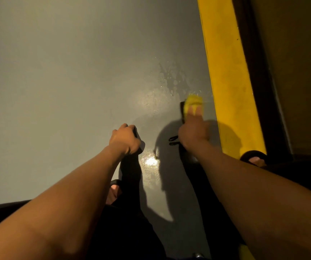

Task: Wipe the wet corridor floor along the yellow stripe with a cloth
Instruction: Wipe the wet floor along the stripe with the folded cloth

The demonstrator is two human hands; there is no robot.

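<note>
Beside the yellow stripe (227,76), my right hand (193,132) presses a yellow cloth (193,102) flat on the grey floor (66,81), with two fingers spread over it. Water droplets and smears (169,79) lie on the floor just beyond the cloth, left of the stripe. My left hand (125,139) rests on the floor as a closed fist, to the left of the right hand. A dark shape shows at its fingertips; I cannot tell whether it is an object or shadow.
A dark skirting and a wall (259,72) run along the stripe's right side. My feet in black sandals stand at the stripe's near end (254,158) and under my left arm (114,190). Lamp glare (151,162) shines on wet floor between my hands. Black cord loops (173,140) hang by my right wrist.
</note>
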